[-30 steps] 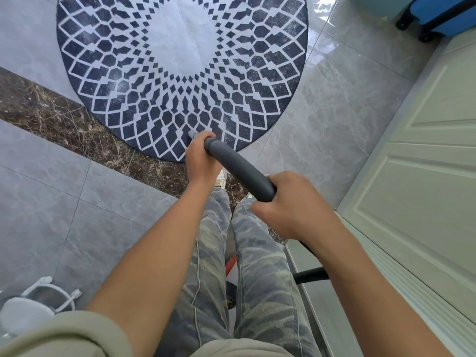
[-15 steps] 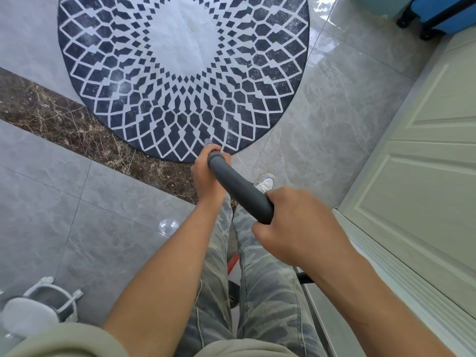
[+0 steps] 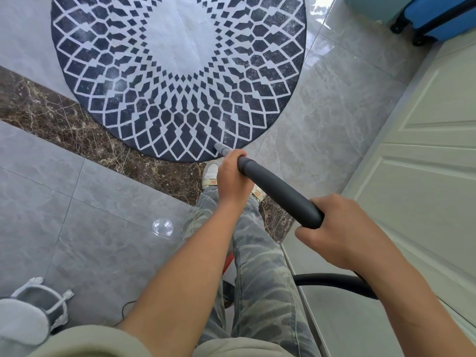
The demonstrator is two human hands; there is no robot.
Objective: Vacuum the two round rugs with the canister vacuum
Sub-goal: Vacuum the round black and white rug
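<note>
Wand [image 3: 278,191], clenched by left hand [image 3: 233,176] and right hand [image 3: 342,233], sits lower (seemingly touching rug [image 3: 177,73]).

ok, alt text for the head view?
A person's left hand and right hand grip a grey vacuum wand that points at the near edge of a round navy-and-white patterned rug on grey floor tiles.

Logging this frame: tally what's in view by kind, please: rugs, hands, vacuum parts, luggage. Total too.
round rug: 1
hands: 2, left hand and right hand, both holding the vacuum wand
vacuum wand: 1
black hose: 1
blue suitcase: 1
Total: 6
</note>
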